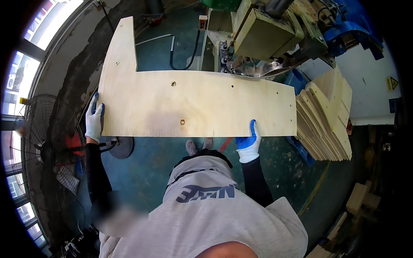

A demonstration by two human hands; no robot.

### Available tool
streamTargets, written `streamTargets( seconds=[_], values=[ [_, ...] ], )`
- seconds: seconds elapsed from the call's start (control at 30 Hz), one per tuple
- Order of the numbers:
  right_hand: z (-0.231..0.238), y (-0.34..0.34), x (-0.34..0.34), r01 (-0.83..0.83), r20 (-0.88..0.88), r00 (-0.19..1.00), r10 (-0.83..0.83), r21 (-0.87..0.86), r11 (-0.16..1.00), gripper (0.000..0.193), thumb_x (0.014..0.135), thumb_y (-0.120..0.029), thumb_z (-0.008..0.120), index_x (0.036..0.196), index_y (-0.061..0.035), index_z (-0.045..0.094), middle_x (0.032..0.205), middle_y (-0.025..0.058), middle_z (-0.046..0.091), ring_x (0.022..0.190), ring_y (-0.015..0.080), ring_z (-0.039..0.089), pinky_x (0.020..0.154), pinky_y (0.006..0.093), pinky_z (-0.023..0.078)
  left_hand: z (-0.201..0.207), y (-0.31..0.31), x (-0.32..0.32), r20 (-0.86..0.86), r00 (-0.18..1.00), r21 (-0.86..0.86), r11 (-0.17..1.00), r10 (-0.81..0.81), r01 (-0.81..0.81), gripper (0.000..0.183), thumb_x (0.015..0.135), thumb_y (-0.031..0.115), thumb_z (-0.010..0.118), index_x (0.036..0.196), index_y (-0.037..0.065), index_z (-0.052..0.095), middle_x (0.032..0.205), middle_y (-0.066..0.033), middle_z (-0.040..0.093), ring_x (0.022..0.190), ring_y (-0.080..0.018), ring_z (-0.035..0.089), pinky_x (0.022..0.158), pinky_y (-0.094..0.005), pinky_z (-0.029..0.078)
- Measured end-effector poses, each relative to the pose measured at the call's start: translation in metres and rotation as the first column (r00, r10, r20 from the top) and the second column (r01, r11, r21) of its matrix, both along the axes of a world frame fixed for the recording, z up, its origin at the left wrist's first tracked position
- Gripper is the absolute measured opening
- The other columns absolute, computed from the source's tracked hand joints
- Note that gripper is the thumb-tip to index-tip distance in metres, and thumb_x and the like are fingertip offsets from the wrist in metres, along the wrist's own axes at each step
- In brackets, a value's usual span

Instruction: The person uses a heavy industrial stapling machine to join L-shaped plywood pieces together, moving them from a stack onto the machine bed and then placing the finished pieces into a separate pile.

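A large L-shaped plywood panel [202, 103] is held level in front of me, its narrow arm pointing away at the left. Several small holes and metal inserts dot its surface. My left hand [94, 118], in a white and blue glove, is closed on the panel's left edge. Near the right end, my right hand [249, 141] grips the near edge, thumb on top and fingers hidden underneath. Beyond the panel's far edge stands a machine [266, 38] with a curved metal part [258, 69] right by that edge.
To the right leans a stack of similar plywood panels [327, 116]. A large wire-guard fan [43, 146] stands at the left by the windows. A round grey base [121, 147] rests on the green floor [142, 172]. Wood pieces [357, 198] lie at the lower right.
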State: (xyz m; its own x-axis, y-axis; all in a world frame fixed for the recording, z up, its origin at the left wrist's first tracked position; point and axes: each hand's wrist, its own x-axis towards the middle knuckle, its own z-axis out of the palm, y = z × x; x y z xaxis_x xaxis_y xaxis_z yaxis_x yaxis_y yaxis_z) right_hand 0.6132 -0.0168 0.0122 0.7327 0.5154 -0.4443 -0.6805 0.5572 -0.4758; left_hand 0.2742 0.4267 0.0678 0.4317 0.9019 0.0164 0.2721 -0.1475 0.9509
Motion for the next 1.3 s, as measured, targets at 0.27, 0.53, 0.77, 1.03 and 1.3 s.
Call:
streamTargets(
  seconds=[0.27,0.53,0.77,1.03,1.3],
  values=[
    [0.008,0.008,-0.013,0.014,-0.023,1.000,-0.013,0.014,1.000,0.041,0.104,-0.034,0.052,0.133,-0.0059,0.058,0.132,0.0092,0.063,0.120,0.0240,0.062,0.101,0.0397,0.052,0.003,0.033,0.011,-0.002,0.998,-0.026,0.998,-0.060,0.060,0.054,0.100,0.011,0.059,0.149,-0.001,0.043,0.151,-0.0080,0.048,0.133,-0.0143,0.048,0.112,-0.0277,0.036],
    [-0.004,0.044,0.019,0.023,0.009,1.000,-0.023,0.008,1.000,0.040,0.104,-0.034,0.054,0.132,-0.0062,0.057,0.128,0.0107,0.065,0.116,0.0258,0.065,0.092,0.0433,0.059,-0.007,0.066,0.043,-0.168,0.985,0.057,0.998,-0.030,0.040,0.058,0.097,0.017,0.067,0.149,0.003,0.046,0.139,-0.0052,0.058,0.112,-0.0100,0.057,0.097,-0.0236,0.046],
    [0.019,0.044,0.000,0.021,0.024,0.999,-0.021,0.009,1.000,0.042,0.104,-0.032,0.052,0.136,-0.0052,0.054,0.134,0.0133,0.061,0.123,0.0297,0.060,0.100,0.0464,0.054,-0.013,0.082,0.053,-0.244,0.965,0.017,0.994,-0.100,0.107,0.061,0.097,0.020,0.068,0.151,0.003,0.043,0.146,-0.0087,0.052,0.125,-0.0132,0.052,0.105,-0.0250,0.041],
    [0.009,0.043,0.015,-0.036,0.031,0.999,0.041,-0.126,0.991,0.044,0.103,-0.038,0.053,0.135,-0.0080,0.056,0.131,0.0105,0.064,0.120,0.0264,0.062,0.095,0.0431,0.056,-0.028,0.076,0.055,-0.213,0.972,0.014,0.994,-0.101,0.107,0.061,0.098,0.020,0.066,0.151,0.003,0.042,0.150,-0.0088,0.049,0.130,-0.0149,0.049,0.107,-0.0250,0.039],
    [-0.006,0.037,0.018,-0.044,0.003,0.999,0.044,-0.052,0.998,0.043,0.105,-0.036,0.051,0.137,-0.0074,0.054,0.133,0.0110,0.062,0.120,0.0266,0.063,0.096,0.0423,0.056,-0.032,0.074,0.054,-0.164,0.981,-0.068,0.993,-0.107,0.097,0.061,0.101,0.016,0.063,0.154,0.003,0.036,0.144,-0.0083,0.051,0.122,-0.0127,0.053,0.102,-0.0249,0.042]
  ],
)
